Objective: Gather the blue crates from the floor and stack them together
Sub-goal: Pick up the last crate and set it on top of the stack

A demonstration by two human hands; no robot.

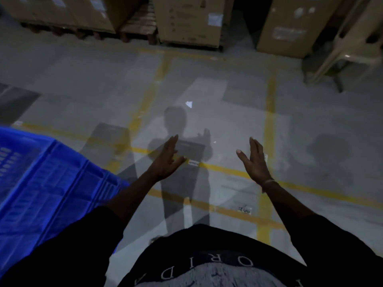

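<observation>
A blue plastic crate (47,179) with ribbed, slotted walls fills the lower left of the view, close beside me. Part of it is cut off by the frame's left edge. My left hand (167,160) is held out in front of me with straight fingers, to the right of the crate and apart from it. My right hand (256,160) is raised at the same height, palm turned inward, fingers straight. Both hands hold nothing and hover over the grey floor.
The grey concrete floor (207,90) carries yellow painted lines (269,125). Cardboard boxes (188,19) on pallets line the far side. A beige plastic chair (348,48) stands at the upper right. A small white scrap (189,104) lies on the floor.
</observation>
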